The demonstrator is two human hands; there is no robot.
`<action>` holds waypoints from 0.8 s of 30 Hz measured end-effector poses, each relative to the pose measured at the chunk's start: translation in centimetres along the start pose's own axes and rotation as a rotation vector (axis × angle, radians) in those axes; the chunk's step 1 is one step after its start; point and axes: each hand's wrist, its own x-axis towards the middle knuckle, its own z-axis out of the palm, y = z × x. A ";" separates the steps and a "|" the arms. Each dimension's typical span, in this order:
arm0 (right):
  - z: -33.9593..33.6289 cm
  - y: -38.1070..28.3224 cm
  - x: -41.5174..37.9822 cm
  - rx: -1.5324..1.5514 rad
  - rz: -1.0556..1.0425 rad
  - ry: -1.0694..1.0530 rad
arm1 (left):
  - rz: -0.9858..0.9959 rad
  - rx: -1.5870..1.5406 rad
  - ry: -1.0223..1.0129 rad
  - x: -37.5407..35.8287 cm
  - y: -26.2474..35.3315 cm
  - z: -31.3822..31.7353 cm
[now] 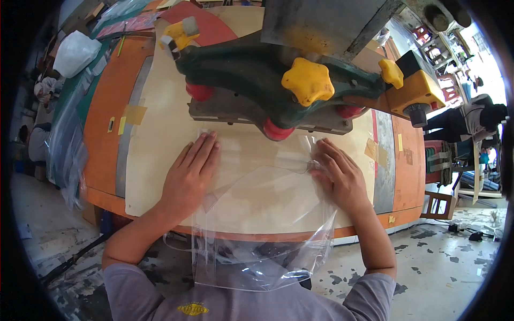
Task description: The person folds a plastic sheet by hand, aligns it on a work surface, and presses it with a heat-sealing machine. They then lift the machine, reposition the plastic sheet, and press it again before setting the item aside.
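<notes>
A clear plastic bag [262, 262] spreads over the cream work sheet [155, 160] and droops past the table's front edge toward my body. My left hand [194, 168] lies flat, fingers stretched forward, pressing the bag's left side against the sheet. On the other side, my right hand [338, 171] has its fingers and thumb closed around the right edge of the plastic, which bunches there. Just beyond both sets of fingertips is the metal bar [225, 113] of a dark green press head [241, 64] with yellow star knobs [308, 81] and red collars [278, 130].
A yellow box with a black knob [416, 99] juts out at the press's right. Clear plastic sheeting [67, 139] hangs off the left side near a white bag [77, 53]. The orange table [104, 134] has grey strips and tape. People are in the background.
</notes>
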 end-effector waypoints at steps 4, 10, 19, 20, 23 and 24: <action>-0.1 0.1 0.1 -0.033 -0.003 -0.021 | -0.007 -0.041 0.022 0.1 0.0 0.2; 0.0 0.3 -0.1 -0.046 -0.019 -0.027 | -0.028 -0.054 0.025 0.0 -0.1 0.6; -0.3 0.5 -0.2 -0.024 -0.020 -0.039 | -0.049 -0.031 0.000 0.3 0.1 0.2; -0.3 0.5 -0.3 -0.021 -0.010 -0.041 | -0.045 -0.032 -0.003 0.3 0.0 0.2; -0.2 0.5 -0.4 -0.012 0.012 -0.042 | -0.038 -0.041 0.000 0.2 -0.1 0.3; -0.1 0.5 -0.4 -0.011 0.015 -0.041 | -0.038 -0.040 -0.004 0.2 -0.1 0.3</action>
